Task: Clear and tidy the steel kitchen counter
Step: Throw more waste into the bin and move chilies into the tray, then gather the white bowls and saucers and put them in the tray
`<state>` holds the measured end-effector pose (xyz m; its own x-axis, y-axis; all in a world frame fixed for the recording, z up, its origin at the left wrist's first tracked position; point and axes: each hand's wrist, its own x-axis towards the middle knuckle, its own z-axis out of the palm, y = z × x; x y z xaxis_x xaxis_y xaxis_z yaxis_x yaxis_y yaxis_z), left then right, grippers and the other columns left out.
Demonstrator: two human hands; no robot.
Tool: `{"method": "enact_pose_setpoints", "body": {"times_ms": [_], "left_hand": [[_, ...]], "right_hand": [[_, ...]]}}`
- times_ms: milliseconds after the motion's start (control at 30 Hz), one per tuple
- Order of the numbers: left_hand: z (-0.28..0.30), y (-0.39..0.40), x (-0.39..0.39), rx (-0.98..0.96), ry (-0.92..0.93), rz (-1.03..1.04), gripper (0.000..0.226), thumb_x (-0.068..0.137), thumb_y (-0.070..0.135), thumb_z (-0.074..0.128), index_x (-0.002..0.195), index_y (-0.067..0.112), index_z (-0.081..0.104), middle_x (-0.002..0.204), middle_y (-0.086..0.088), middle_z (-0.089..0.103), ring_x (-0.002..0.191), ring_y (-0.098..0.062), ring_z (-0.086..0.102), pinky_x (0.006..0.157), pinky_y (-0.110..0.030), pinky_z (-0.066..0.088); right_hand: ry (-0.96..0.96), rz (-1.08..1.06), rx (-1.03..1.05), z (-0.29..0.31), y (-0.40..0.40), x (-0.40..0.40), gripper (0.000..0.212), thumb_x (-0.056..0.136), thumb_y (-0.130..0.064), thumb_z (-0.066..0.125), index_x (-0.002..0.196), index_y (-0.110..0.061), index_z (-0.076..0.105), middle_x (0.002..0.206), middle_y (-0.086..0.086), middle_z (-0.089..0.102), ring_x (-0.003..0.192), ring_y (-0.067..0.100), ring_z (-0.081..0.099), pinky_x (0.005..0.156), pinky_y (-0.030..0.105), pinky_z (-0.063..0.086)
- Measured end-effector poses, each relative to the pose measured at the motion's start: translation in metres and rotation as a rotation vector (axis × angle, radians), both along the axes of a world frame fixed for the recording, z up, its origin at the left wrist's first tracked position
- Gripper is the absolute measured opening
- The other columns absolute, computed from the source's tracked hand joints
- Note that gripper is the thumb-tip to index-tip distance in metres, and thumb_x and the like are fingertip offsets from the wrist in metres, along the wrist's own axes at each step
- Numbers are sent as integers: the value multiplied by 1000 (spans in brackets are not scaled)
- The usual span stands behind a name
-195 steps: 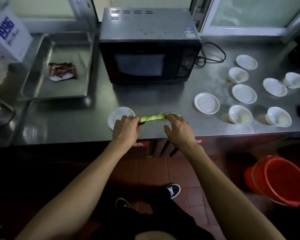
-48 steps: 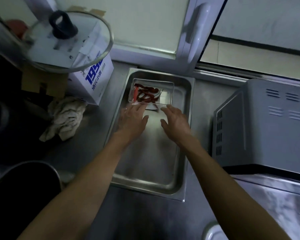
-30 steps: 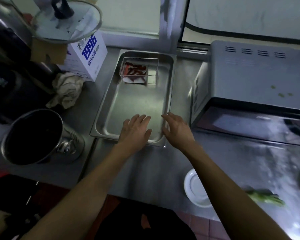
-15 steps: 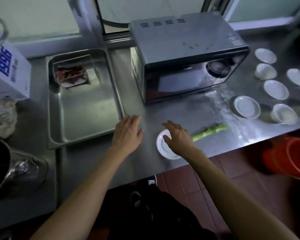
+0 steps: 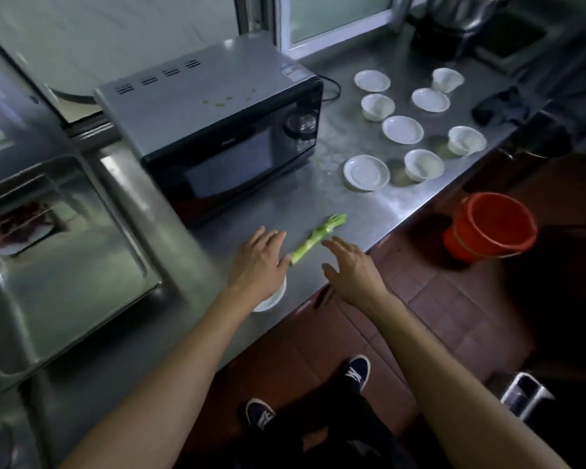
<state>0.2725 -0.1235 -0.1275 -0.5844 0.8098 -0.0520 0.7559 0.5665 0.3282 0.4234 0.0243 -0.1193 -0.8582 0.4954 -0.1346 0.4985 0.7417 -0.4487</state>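
Note:
A green vegetable stalk lies on the steel counter near its front edge, in front of the microwave. My left hand is open, flat over the counter just left of the stalk's cut end, and covers most of a small white plate. My right hand is open too, just right of the stalk, fingers spread, holding nothing. Several white saucers and small white bowls are spread over the counter's right part.
A black and grey microwave stands at the back. A steel tray at left holds a clear box of red strips. A red bucket stands on the tiled floor. A dark cloth lies far right.
The view has swung right, from the tray to the counter's front edge. Both hands left the tray and moved to either side of the green stalk; the left hand now covers the white plate.

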Motion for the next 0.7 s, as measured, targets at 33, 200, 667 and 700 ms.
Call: {"method": "enact_pose_setpoints", "body": {"times_ms": [33, 200, 667, 700], "left_hand": [[2, 14, 5, -1, 3, -18, 57, 102, 39, 47, 152, 15, 36, 156, -4, 39, 150, -25, 23, 117, -43, 30], [-1, 96, 35, -9, 7, -99, 51, 97, 33, 55, 143, 12, 49, 145, -8, 52, 143, -32, 35, 112, -50, 36], [3, 309, 122, -9, 59, -250, 54, 94, 39, 49, 143, 16, 50, 148, -2, 49, 142, -24, 37, 111, -48, 36], [2, 319, 126, -5, 64, -252, 53, 95, 38, 53, 143, 17, 49, 148, -2, 49, 142, -23, 37, 111, -47, 36]], "right_hand": [[7, -28, -5, 0, 12, 8, 53, 93, -24, 60, 144, -20, 47, 150, 6, 46, 129, 33, 49, 103, 46, 43], [4, -149, -27, -3, 72, 48, 51, 92, -21, 56, 142, -20, 48, 146, 8, 48, 132, 33, 46, 101, 47, 44], [63, -352, -23, -6, 261, 158, 56, 83, -26, 54, 138, -23, 49, 145, 2, 48, 129, 30, 48, 91, 45, 49], [62, -355, -19, -7, 270, 162, 55, 83, -28, 53, 138, -24, 48, 144, 1, 49, 127, 30, 49, 89, 45, 50]]}}
